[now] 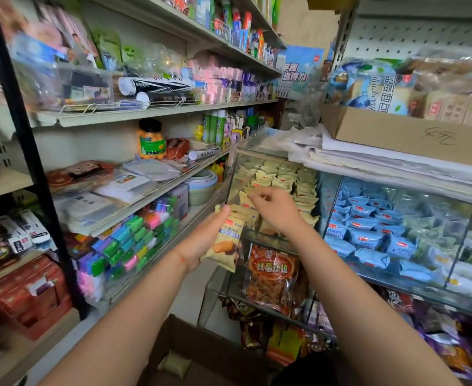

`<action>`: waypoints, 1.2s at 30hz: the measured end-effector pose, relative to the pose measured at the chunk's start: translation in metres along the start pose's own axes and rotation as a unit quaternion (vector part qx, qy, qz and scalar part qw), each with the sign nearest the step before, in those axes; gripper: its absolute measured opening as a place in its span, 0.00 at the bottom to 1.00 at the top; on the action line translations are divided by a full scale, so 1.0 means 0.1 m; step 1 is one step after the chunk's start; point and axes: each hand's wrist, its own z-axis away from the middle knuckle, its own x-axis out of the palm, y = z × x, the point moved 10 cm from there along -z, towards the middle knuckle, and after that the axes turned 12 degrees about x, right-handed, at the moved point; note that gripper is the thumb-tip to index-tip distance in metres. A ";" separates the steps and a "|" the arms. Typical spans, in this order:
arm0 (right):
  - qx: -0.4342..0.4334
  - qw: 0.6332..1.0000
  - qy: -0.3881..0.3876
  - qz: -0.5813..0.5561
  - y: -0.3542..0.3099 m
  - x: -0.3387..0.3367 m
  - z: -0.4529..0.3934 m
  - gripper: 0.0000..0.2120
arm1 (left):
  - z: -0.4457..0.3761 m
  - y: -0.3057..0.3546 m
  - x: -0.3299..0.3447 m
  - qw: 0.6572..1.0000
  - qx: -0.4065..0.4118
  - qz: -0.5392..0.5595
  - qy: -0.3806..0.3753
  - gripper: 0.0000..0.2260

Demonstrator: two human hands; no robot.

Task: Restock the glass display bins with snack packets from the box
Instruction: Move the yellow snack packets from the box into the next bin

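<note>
- Step in hand, as judged: loading pale yellow snack packets into the glass display bin (230, 176) at the aisle's end, one at a time from a held stack.
- The left hand (205, 240) grips a stack of yellow packets (225, 240), fingers curled round the back, thumb across the upper edge; the packets stand roughly upright, just outside the bin's near glass corner.
- The right hand (274, 208) reaches over the bin's front edge, fingertips pinching a single packet (253, 192) at its top, low over the packets already inside.
- That bin already holds many rows of the same packets; the pinched one sits at the near left of the pile, where the fill looks lowest.
- To do this well: set each packet on edge, in line with the existing rows, label outward, and release only once it rests against its neighbours.
- Keep the held stack close beside the bin's corner so that each transfer is short; clear the glass edge with wrist and packet.
- The cardboard box (201, 355) lies open on the floor beneath both forearms, one pale packet (175, 363) visible inside.
- The neighbouring bin of blue packets (365, 235) appears well stocked.
</note>
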 end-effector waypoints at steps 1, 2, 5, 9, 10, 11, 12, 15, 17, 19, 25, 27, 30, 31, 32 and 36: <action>0.003 0.999 0.000 -0.046 -0.05 -0.10 0.08 0.15 | 0.01 0.05 0.05 0.998 -0.002 0.055 -0.004 0.24; 0.008 0.996 -0.027 -0.080 -0.08 -0.14 0.16 0.15 | 0.02 0.11 0.10 0.997 -0.001 0.080 -0.010 0.26; 0.014 0.983 -0.179 -0.025 -0.15 -0.02 0.48 0.18 | -0.06 0.26 0.29 0.996 0.008 0.080 -0.027 0.29; 0.019 0.978 -0.192 -0.080 0.00 -0.10 0.52 0.16 | -0.17 0.39 0.47 0.999 0.033 0.021 -0.016 0.24; 0.021 0.983 -0.148 -0.110 0.06 -0.21 0.44 0.18 | -0.20 0.39 0.42 0.999 0.046 -0.011 0.022 0.23; 0.027 0.987 -0.093 -0.131 0.15 -0.33 0.36 0.21 | -0.23 0.39 0.30 0.993 0.068 -0.062 0.077 0.21; 0.036 0.988 -0.037 -0.145 0.23 -0.46 0.31 0.23 | -0.23 0.43 0.15 0.974 0.106 -0.148 0.133 0.18; 0.009 0.985 0.124 -0.122 0.33 -0.77 0.29 0.23 | -0.22 0.55 0.09 0.855 0.209 -0.452 0.147 0.11; -0.056 0.980 0.178 -0.075 0.25 -0.80 0.35 0.23 | -0.25 0.46 0.21 0.809 0.223 -0.537 0.080 0.15; -0.105 0.983 0.149 -0.018 0.24 -0.60 0.33 0.24 | -0.25 0.40 0.30 0.781 0.231 -0.579 0.044 0.19; 0.008 0.985 -0.077 0.153 0.76 0.17 0.23 0.21 | -0.26 0.35 0.35 0.771 0.233 -0.592 0.017 0.21; -0.031 0.984 0.019 0.173 0.61 0.03 0.27 0.19 | -0.20 0.40 0.31 0.776 0.256 -0.575 0.042 0.19; -0.133 0.960 0.174 0.172 0.26 -0.09 0.55 0.13 | 0.08 0.52 0.11 0.769 0.318 -0.528 0.168 0.08; -0.167 0.953 0.198 0.159 0.16 -0.03 0.69 0.11 | 0.15 0.43 -0.02 0.781 0.296 -0.512 0.200 0.04; -0.198 0.947 0.202 0.153 0.10 0.09 0.81 0.09 | 0.19 0.23 -0.17 0.802 0.245 -0.498 0.217 0.05; -0.185 0.968 0.014 0.169 0.46 1.27 1.01 0.08 | 0.32 -1.36 -0.77 0.844 -0.085 -0.518 0.107 0.10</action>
